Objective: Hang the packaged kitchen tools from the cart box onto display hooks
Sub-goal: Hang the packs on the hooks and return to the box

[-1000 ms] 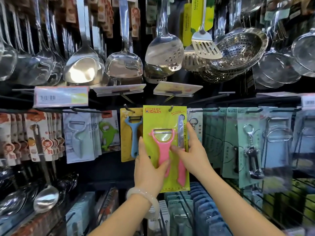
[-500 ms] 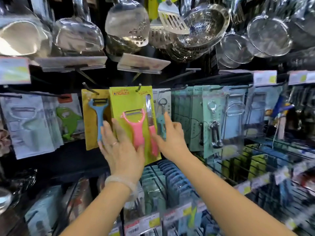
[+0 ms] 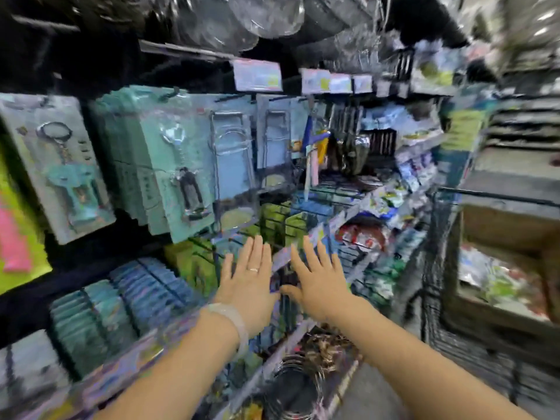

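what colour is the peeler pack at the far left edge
Yellow-green card with a pink peeler; head view, though blurred.

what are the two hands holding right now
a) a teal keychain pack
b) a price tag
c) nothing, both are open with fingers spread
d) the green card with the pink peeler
c: the left hand and the right hand are both empty with fingers straight and spread in front of the shelves, while the green peeler card sits apart at the far left edge.
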Available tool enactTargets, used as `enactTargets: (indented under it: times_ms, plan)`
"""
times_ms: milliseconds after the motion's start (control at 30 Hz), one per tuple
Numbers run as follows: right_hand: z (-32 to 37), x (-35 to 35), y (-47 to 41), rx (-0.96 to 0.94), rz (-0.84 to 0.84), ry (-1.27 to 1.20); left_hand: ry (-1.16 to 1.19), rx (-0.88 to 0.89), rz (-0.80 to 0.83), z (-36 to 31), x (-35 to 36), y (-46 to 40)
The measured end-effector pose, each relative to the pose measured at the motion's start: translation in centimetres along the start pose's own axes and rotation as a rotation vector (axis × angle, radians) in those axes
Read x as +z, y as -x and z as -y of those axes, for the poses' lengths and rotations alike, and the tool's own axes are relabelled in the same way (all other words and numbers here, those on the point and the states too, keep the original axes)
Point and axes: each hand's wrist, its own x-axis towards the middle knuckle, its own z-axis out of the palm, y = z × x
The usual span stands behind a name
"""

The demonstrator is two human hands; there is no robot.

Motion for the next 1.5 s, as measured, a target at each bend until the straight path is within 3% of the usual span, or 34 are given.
enactTargets:
  times_ms: [300, 567, 1000, 1167, 1367, 1500]
  plan:
    - [-22.3, 2.4, 4.3, 0.322, 0.091, 0.007, 0.017, 0.32, 0.157, -20.5, 6.2, -10.4]
    - [-36.8, 3.6, 7.7, 0.555, 0.1, -0.071, 0.102, 0.518, 0.253, -33.9, 9.8, -17.6]
    - [-56.3, 6.7, 0.1, 0.861, 0.144, -0.072, 0.147, 0.712, 0.311, -48.4, 16.5, -35.8]
    - [-64.0, 7.4, -3.0, 0.964, 0.056, -0.11, 0.219, 0.777, 0.346, -53.5, 19.3, -41.7]
    - [-70.7, 13.8, -3.1, 1.077, 0.208, -0.299, 0.236, 0.803, 0.503, -59.1, 24.5, -44.2]
    - [-75.5, 20.0, -4.2, 1.099, 0.3, -0.443, 0.243, 0.709, 0.584, -61.9, 28.4, -46.0]
